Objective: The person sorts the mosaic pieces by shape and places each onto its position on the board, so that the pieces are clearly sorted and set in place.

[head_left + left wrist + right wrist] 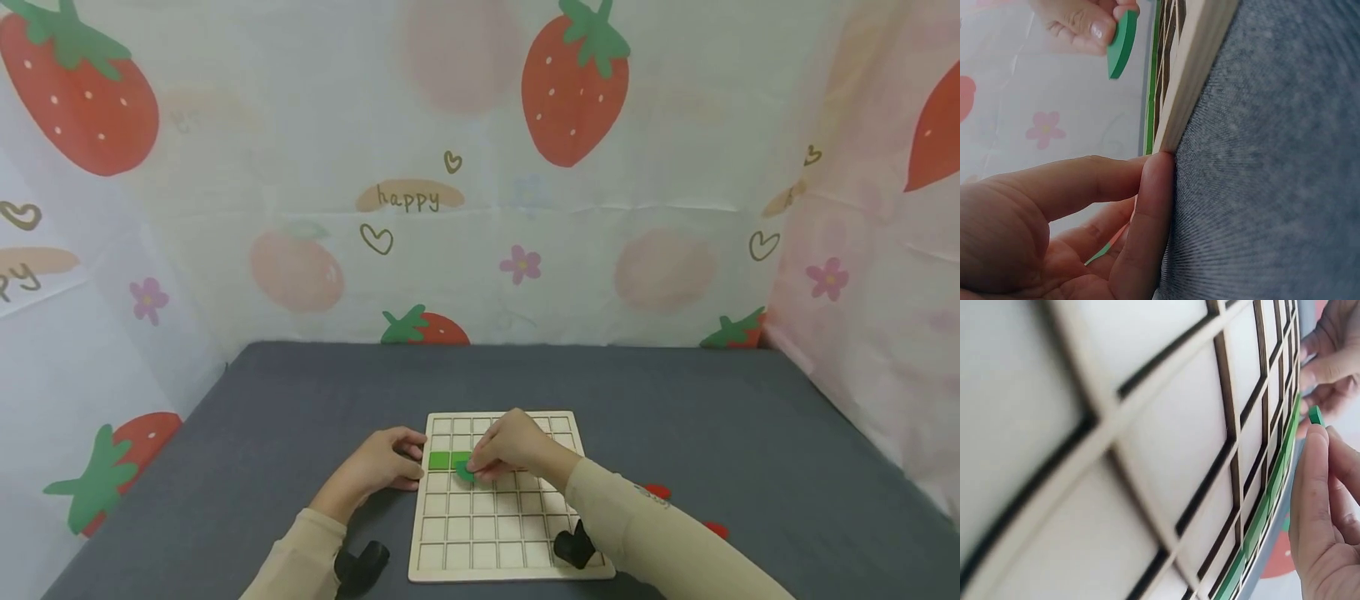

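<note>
A pale wooden grid board [495,528] lies on the dark grey cloth. My left hand [381,461] rests at its left side, fingertips against the edge [1188,75]. Between thumb and fingers, my right hand [517,446] pinches a small green piece with a curved edge [1122,45], over the board's upper left part. Light green square tiles [439,461] sit in a row of cells by the left edge. The right wrist view shows this green row [1258,525] running on along the board; in the head view my right hand covers part of it.
Red pieces [716,529] lie on the cloth to the right, partly behind my right sleeve [660,525]. Black wrist mounts [362,568] are at both wrists. A strawberry-print curtain [465,167] borders the table at the back and sides.
</note>
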Available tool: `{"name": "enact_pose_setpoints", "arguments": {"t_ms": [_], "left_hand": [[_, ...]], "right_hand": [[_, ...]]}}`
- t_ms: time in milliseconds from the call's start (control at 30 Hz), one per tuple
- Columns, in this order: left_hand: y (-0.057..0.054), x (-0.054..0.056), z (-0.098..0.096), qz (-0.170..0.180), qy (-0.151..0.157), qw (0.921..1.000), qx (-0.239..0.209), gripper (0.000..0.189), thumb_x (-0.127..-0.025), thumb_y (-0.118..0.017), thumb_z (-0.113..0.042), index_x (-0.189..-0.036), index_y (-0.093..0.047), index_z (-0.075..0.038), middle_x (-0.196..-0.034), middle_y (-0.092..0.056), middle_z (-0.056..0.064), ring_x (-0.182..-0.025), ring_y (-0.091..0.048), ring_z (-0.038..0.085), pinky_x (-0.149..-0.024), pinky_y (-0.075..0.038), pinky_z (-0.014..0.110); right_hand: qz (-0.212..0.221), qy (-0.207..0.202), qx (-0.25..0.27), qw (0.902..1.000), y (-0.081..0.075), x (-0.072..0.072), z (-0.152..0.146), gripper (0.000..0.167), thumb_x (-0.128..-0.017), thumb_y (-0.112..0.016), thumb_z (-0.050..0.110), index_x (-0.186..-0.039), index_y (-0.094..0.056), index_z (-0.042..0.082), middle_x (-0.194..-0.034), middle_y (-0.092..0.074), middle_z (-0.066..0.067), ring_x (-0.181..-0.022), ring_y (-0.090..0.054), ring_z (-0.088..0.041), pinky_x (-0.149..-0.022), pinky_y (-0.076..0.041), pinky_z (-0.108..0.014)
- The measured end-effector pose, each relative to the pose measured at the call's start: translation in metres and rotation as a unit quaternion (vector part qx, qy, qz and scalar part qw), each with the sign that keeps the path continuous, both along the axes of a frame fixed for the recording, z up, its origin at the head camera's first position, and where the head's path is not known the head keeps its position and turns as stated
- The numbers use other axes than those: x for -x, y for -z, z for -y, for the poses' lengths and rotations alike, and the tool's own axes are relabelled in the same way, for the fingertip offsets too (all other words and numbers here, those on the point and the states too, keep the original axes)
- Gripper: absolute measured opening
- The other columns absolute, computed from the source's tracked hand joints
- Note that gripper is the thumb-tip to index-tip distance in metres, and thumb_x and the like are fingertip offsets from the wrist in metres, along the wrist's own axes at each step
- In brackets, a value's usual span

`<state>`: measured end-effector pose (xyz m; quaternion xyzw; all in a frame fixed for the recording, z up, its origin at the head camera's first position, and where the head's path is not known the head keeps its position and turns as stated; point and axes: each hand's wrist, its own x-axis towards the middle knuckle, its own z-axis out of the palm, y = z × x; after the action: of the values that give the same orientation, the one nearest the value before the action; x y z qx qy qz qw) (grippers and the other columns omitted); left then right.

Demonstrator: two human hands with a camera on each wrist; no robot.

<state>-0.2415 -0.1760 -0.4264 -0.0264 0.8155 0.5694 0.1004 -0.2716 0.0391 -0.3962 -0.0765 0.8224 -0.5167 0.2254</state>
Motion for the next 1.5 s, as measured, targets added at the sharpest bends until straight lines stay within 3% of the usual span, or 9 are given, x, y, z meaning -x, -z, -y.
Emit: {"name": "enact_pose_setpoints", "arguments": {"t_ms": [667, 1067, 1267, 1500], "left_hand": [[0.003, 0.003, 0.003, 0.004, 0.009, 0.9999, -0.009, 0.049, -0.080, -0.068, 0.012, -0.127, -0.058, 0.007, -0.098, -0.056, 0.014, -0.071, -0.060, 0.018, -0.064, -0.061, 0.032], [0.004, 0.003, 0.004, 0.002, 0.023, 0.9997, -0.008, 0.050, -0.079, -0.068, 0.011, -0.128, -0.056, 0.009, -0.099, -0.056, 0.015, -0.071, -0.061, 0.017, -0.064, -0.062, 0.032], [0.004, 0.003, 0.004, 0.002, 0.028, 0.9996, -0.005, 0.051, -0.079, -0.068, 0.011, -0.129, -0.056, 0.009, -0.099, -0.056, 0.014, -0.070, -0.061, 0.017, -0.065, -0.061, 0.032], [0.003, 0.003, 0.003, -0.001, 0.024, 0.9997, -0.002, 0.051, -0.079, -0.068, 0.011, -0.129, -0.056, 0.010, -0.098, -0.056, 0.014, -0.071, -0.060, 0.017, -0.065, -0.062, 0.033]], "right_hand": [[0.012, 0.014, 0.024, 0.9995, 0.005, -0.005, 0.028, 0.006, -0.076, -0.080, -0.005, -0.080, -0.075, -0.006, -0.070, -0.074, -0.014, -0.048, -0.064, -0.008, -0.054, -0.059, -0.024], [-0.004, 0.019, 0.013, 0.9997, 0.004, -0.011, 0.036, 0.005, -0.076, -0.079, -0.006, -0.079, -0.075, -0.006, -0.073, -0.074, -0.016, -0.054, -0.069, -0.013, -0.057, -0.061, -0.027], [-0.019, 0.013, 0.006, 0.9997, 0.005, -0.012, 0.038, 0.006, -0.076, -0.078, -0.008, -0.075, -0.073, -0.005, -0.069, -0.073, -0.015, -0.049, -0.065, -0.011, -0.056, -0.061, -0.028], [-0.058, -0.003, -0.015, 0.9982, 0.005, -0.014, 0.039, 0.010, -0.076, -0.077, -0.009, -0.069, -0.071, -0.005, -0.065, -0.072, -0.015, -0.047, -0.064, -0.011, -0.052, -0.060, -0.028]]}}
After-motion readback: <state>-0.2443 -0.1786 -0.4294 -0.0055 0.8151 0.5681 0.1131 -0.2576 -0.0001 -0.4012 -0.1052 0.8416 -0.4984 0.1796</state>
